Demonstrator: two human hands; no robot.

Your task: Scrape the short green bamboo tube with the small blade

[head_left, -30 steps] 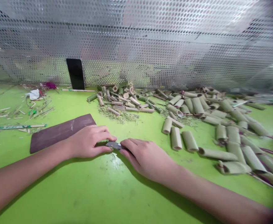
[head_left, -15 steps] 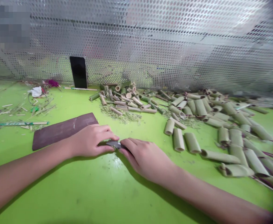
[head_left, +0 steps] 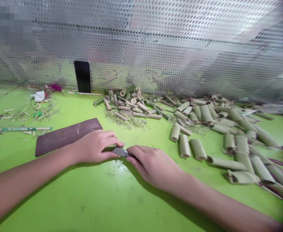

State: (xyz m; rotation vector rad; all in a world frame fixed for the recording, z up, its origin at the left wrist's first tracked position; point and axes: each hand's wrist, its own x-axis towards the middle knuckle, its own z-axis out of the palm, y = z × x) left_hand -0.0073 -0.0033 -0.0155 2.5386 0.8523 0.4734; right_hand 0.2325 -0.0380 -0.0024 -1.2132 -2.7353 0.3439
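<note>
My right hand (head_left: 154, 164) is closed around the handle of a small knife (head_left: 119, 151). Its short grey blade points left toward my left hand (head_left: 96, 145). The fingers and thumb of that hand curl together at the blade's tip; whatever lies between them is hidden. Both hands are low over the green table (head_left: 122, 206), with a few tiny shavings just below the blade. Behind my left wrist lies a flat, dark brown slab (head_left: 66, 135), partly covered by the forearm.
Cut bamboo tubes (head_left: 199, 149) spread across the right side, with a smaller heap of bamboo pieces (head_left: 134, 106) and shavings at the back. A phone (head_left: 82, 76) leans on the perforated metal screen (head_left: 155, 48). Sticks and scraps, including white crumpled material (head_left: 38, 96), lie left.
The blade has shifted slightly, and my right hand has moved a little right and down, showing more of the knife. My left hand stays nearly in place. The view has tilted slightly.
</note>
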